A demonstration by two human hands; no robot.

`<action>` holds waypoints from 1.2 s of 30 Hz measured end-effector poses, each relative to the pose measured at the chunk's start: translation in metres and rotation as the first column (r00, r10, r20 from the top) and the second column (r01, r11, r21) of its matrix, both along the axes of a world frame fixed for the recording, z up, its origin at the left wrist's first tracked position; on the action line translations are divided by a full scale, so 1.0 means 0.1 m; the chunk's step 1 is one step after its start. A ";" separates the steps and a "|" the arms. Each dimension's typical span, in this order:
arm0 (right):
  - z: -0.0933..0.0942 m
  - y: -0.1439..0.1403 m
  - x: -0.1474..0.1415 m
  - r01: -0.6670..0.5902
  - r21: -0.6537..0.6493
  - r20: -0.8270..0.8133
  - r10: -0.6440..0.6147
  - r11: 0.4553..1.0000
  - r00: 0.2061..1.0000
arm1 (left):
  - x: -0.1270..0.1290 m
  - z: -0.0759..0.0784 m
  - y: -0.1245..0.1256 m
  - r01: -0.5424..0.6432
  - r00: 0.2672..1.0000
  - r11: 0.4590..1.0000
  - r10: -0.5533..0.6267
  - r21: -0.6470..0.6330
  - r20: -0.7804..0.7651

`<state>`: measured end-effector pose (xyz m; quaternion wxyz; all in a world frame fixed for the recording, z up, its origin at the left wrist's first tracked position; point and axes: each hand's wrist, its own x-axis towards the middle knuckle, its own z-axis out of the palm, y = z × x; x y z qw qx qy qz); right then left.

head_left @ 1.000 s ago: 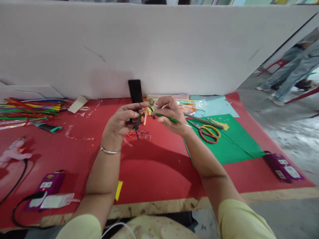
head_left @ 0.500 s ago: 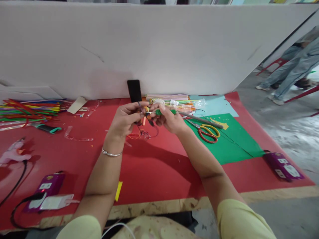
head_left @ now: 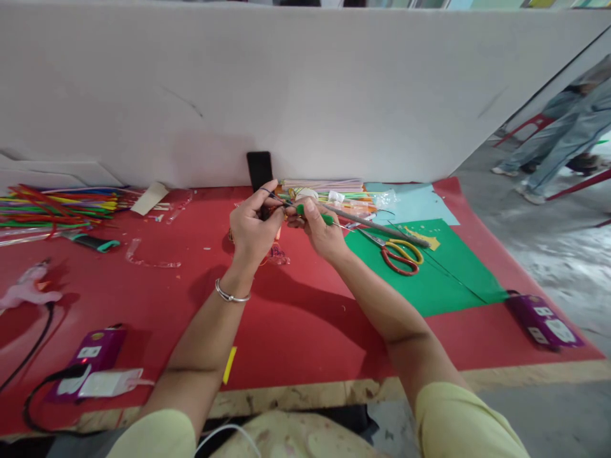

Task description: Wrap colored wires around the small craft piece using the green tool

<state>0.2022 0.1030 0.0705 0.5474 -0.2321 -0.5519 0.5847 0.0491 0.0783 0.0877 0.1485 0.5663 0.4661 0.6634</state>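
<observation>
My right hand (head_left: 324, 232) is closed around a green-handled tool (head_left: 328, 219) with a thin metal shaft, which sticks out to the right; its exact kind is unclear. Close beside it, my left hand (head_left: 255, 222) pinches a dark cord (head_left: 273, 193) that runs across toward the right fingertips. The fingers hide most of the small work between the hands. Below them a tangle of purple and orange thread (head_left: 277, 254) shows near the red table surface. A phone (head_left: 259, 170) leans against the white partition just behind my left hand.
Scissors (head_left: 401, 256) and a grey rod (head_left: 382, 227) lie on green sheet (head_left: 453, 273) at right. Pipe cleaners (head_left: 62, 207), a cutter (head_left: 93, 242), a pink glue gun (head_left: 31, 289) and a purple power box (head_left: 90, 356) are left. Another purple box (head_left: 544, 321) sits right.
My left hand has turned and shifted slightly right, its fingers now higher on the dark cord. The green-handled tool has tilted, its shaft showing to the right rather than reaching into the left fingers.
</observation>
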 end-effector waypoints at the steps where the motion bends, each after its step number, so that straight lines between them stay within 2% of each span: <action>1: -0.01 -0.01 0.00 0.019 0.016 0.017 -0.019 1.000 1.000 | 0.00 -0.01 0.00 -0.009 1.000 1.000 0.009 0.012 -0.018; 4: -0.01 -0.02 0.00 0.064 0.037 0.020 -0.065 0.997 0.998 | 0.00 -0.02 -0.03 -0.019 0.996 0.999 0.023 0.044 -0.090; 6: -0.02 -0.02 -0.01 0.052 0.014 -0.017 -0.052 0.999 0.999 | -0.01 -0.02 -0.04 -0.008 0.992 0.999 0.013 0.043 -0.126; 10: -0.04 -0.01 -0.04 0.048 -0.017 -0.059 -0.049 0.999 0.997 | 0.02 0.01 -0.07 -0.012 0.992 1.000 0.012 -0.001 -0.123; 13: -0.06 -0.02 -0.08 0.096 -0.039 -0.079 -0.099 0.995 0.992 | 0.09 0.08 -0.10 0.022 1.000 0.998 -0.022 -0.061 0.005; 15: -0.05 -0.02 -0.11 0.095 -0.095 -0.125 -0.107 0.991 0.986 | 0.11 0.15 -0.11 0.124 0.974 0.985 -0.098 -0.122 0.203; 17: -0.03 -0.01 -0.09 0.033 -0.160 -0.174 -0.061 0.987 0.983 | 0.08 0.22 -0.11 0.305 0.881 0.936 -0.207 -0.175 0.425; 19: 0.00 0.03 -0.04 -0.075 -0.220 -0.202 0.030 0.973 0.979 | 0.01 0.28 -0.10 0.509 0.754 0.834 -0.311 -0.215 0.579; 21: 0.04 0.08 0.06 -0.181 -0.274 -0.201 0.128 0.944 0.971 | -0.08 0.31 -0.10 0.632 0.687 0.724 -0.357 -0.278 0.633; 22: 0.06 0.12 0.11 -0.225 -0.295 -0.194 0.172 0.929 0.966 | -0.12 0.33 -0.10 0.650 0.682 0.699 -0.362 -0.299 0.636; 25: 0.09 0.21 0.25 -0.320 -0.325 -0.174 0.276 0.890 0.945 | -0.16 0.35 -0.11 0.621 0.721 0.715 -0.360 -0.321 0.592; 28: 0.08 0.26 0.33 -0.363 -0.320 -0.179 0.321 0.875 0.930 | -0.14 0.36 -0.13 0.601 0.744 0.733 -0.367 -0.320 0.558; 30: 0.05 0.28 0.35 -0.402 -0.309 -0.181 0.362 0.862 0.915 | -0.13 0.36 -0.14 0.626 0.732 0.711 -0.394 -0.321 0.556; 36: -0.05 0.36 0.44 -0.579 -0.239 -0.087 0.576 0.780 0.813 | -0.19 0.36 -0.16 0.720 0.689 0.598 -0.558 -0.352 0.462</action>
